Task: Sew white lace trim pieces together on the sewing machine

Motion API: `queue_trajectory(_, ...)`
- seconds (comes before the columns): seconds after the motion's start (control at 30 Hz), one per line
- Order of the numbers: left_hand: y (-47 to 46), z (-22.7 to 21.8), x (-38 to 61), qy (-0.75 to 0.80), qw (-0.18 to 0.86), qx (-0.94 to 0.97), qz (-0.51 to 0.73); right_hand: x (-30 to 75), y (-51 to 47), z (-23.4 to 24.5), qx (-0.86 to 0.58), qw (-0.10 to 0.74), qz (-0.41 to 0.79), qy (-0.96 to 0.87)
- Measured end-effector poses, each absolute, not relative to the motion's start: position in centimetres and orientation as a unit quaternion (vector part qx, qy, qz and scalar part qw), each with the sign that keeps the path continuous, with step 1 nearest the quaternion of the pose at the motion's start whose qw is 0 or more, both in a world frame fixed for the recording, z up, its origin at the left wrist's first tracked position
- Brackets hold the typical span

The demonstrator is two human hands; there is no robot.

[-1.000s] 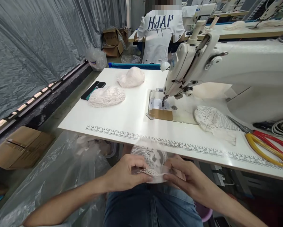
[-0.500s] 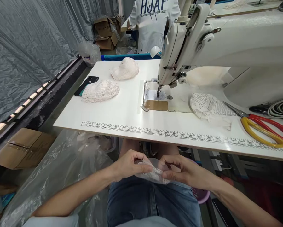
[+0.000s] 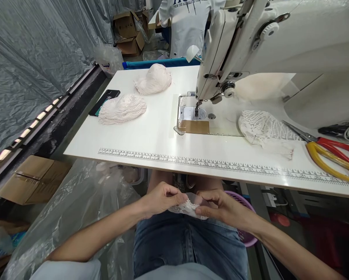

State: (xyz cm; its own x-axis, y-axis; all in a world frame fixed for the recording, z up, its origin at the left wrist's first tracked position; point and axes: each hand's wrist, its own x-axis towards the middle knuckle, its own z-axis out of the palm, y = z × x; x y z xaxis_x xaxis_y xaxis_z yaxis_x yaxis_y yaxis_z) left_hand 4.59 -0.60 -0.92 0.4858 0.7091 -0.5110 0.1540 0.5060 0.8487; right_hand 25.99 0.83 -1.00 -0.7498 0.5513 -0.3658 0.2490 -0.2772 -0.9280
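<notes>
Over my lap, below the table's front edge, a small piece of white lace fabric with a sheer layer [image 3: 189, 208] is stretched between both hands. My left hand [image 3: 165, 199] pinches its left end between thumb and fingers. At the other end, my right hand [image 3: 218, 206] grips the edge with its thumb and fingers closed. On the table ahead stands a white sewing machine [image 3: 218, 54], its presser foot down near the needle plate [image 3: 189, 113]. A stack of white lace pieces [image 3: 122, 109] lies to the left, and a pale fabric bundle [image 3: 154, 79] behind it.
White lace fabric [image 3: 264, 128] lies right of the needle, beside red-and-yellow-handled scissors [image 3: 332, 155]. A phone [image 3: 104, 102] is partly under the lace stack. A printed ruler [image 3: 192, 161] runs along the table's front. A purple basket [image 3: 247, 237] stands below; another person [image 3: 186, 31] sits beyond.
The view has shifted slightly, so the machine appears larger and further right. Both hands keep hold of the lace fabric, which is turned a little, with less of its sheer lower part showing.
</notes>
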Motion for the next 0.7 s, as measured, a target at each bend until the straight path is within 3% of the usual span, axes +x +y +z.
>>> queue_trajectory(0.13, -0.4, -0.7, 4.5, 0.445, 0.757, 0.444, 0.177, 26.4, 0.9, -1.4, -0.357, 0.101, 0.724, -0.581)
queue_trajectory(0.7, -0.7, -0.7, 5.3, 0.501, 0.661, 0.519, 0.206, 27.0, 0.6, -2.5, -0.369, 0.106, 0.722, -0.576)
